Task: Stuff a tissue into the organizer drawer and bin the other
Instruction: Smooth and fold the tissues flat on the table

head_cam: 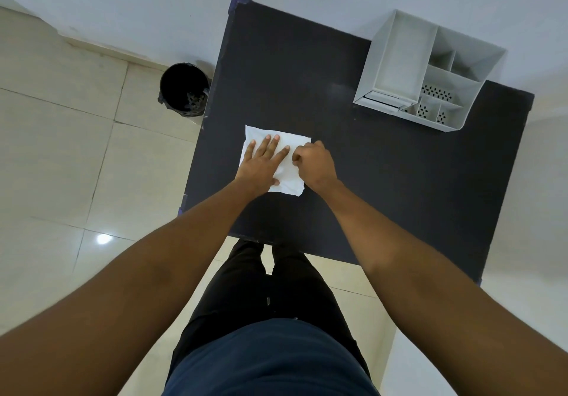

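Lying flat on worktop: tissue, pinned under spread left hand; right edge pinched by right hand fingers

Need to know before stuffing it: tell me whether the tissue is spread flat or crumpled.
Spread flat: the tissue lies open on the table, left hand pressing it, right hand pinching its edge.

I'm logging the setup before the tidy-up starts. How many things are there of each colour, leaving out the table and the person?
White: 1, the tissue, though it may be more than one sheet stacked
Grey: 1, the organizer
Black: 1, the bin on the floor
Total: 3
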